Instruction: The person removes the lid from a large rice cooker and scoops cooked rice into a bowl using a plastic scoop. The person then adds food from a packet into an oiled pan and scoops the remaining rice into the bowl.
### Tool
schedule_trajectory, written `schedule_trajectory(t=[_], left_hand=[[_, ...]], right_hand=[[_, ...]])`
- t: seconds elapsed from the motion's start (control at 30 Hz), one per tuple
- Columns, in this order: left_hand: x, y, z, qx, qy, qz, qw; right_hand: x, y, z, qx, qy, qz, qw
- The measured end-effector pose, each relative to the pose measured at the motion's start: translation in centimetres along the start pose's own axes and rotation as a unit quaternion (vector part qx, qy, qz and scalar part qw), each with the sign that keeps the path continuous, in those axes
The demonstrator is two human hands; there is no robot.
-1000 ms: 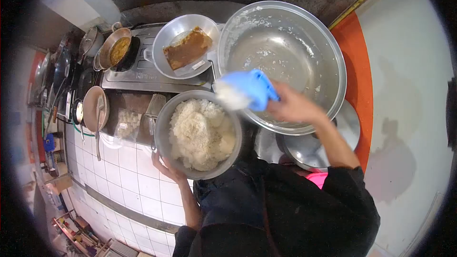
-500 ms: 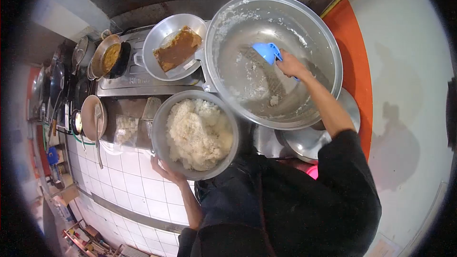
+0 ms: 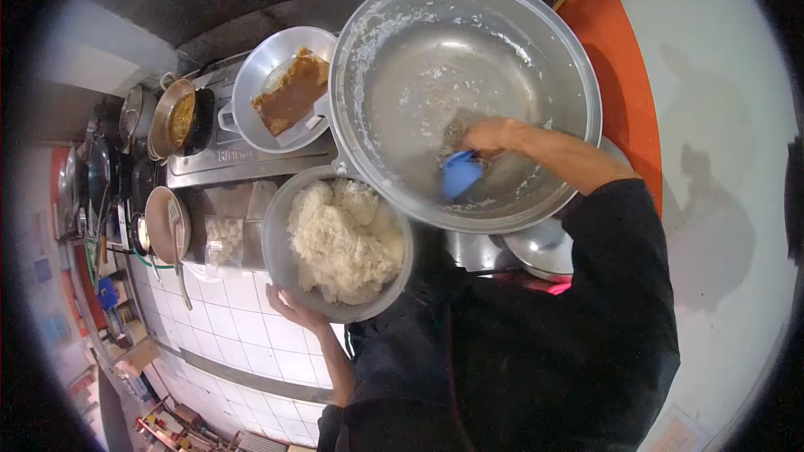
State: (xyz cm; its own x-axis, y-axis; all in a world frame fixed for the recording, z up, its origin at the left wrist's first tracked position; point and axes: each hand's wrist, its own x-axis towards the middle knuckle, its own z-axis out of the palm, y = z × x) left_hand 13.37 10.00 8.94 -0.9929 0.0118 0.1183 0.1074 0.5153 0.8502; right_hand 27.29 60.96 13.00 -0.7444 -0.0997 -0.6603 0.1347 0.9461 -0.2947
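Note:
My right hand (image 3: pixel 490 136) is closed round the handle of a blue plastic scoop (image 3: pixel 461 174). Its cup points down inside the large metal pot (image 3: pixel 494 88), near the wall closest to me. Bits of white rice cling to the pot's floor and sides. My left hand (image 3: pixel 297 311) grips the near left side of a grey bowl (image 3: pixel 277 238), with the bowl hiding part of the fingers. A big mound of cooked rice (image 3: pixel 347 238) fills much of that bowl, which sits just left of and below the pot.
A metal pan (image 3: pixel 247 96) with a slab of brown food stands on the stove (image 3: pixel 243 169). Farther left are a small pan of yellowish food (image 3: pixel 182 121), a brown pan (image 3: pixel 159 218) with a fork-like utensil across it, and a plastic bag of pale cubes (image 3: pixel 224 240). Metal lids (image 3: pixel 540 247) lie below the pot.
The scoop has moved from the pot's middle toward its near side and now tips downward. My right hand moved left and down with it. My left hand stays on the bowl.

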Motion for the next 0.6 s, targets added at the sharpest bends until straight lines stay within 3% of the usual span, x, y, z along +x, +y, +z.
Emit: schedule_trajectory(t=[0.07,0.13,0.17,0.2,0.23,0.27,0.33,0.37,0.43,0.47,0.53,0.57,0.6], left_hand=[[0.0,0.5,0.1,-0.011,0.010,-0.015,1.000],[0.2,0.6,0.2,0.004,0.008,-0.006,1.000],[0.1,0.5,0.1,0.019,0.004,0.002,1.000],[-0.1,-0.3,-0.1,0.020,0.003,-0.001,1.000],[0.1,-1.4,-0.2,0.036,-0.007,0.044,0.998],[0.2,-2.4,-0.5,0.052,-0.017,0.092,0.994],[0.2,-0.9,-0.1,0.040,-0.006,0.066,0.997],[0.1,-0.2,-0.1,0.029,0.004,0.039,0.999],[0.1,0.1,0.1,0.025,0.003,0.034,0.999],[0.0,0.1,0.0,0.024,0.003,0.030,0.999],[-0.2,-0.6,0.0,0.036,0.003,0.057,0.998],[-0.1,-0.8,-0.1,0.050,0.003,0.088,0.995],[0.0,-0.6,-0.1,0.050,0.007,0.089,0.995]], right_hand=[[-1.2,1.6,-0.3,-0.026,-0.214,0.097,0.972],[-3.1,5.9,1.6,0.023,0.002,-0.115,0.993],[-3.9,7.6,2.2,0.024,-0.002,-0.115,0.993],[-4.6,9.1,2.5,0.017,0.056,-0.030,0.998],[-5.0,9.7,2.6,0.009,0.116,0.055,0.992],[-5.1,9.7,3.1,0.009,0.116,0.055,0.992],[-5.4,8.6,3.9,-0.008,-0.039,0.125,0.991],[-5.4,7.4,4.4,-0.008,-0.040,0.126,0.991],[-5.4,3.3,4.0,0.128,-0.195,0.222,0.947],[-4.9,2.6,4.6,0.127,-0.196,0.223,0.946],[-3.1,1.9,6.0,0.443,-0.268,0.212,0.828],[-2.2,1.7,6.3,0.442,-0.268,0.211,0.830],[-1.3,1.3,6.1,0.514,-0.312,0.156,0.784]])
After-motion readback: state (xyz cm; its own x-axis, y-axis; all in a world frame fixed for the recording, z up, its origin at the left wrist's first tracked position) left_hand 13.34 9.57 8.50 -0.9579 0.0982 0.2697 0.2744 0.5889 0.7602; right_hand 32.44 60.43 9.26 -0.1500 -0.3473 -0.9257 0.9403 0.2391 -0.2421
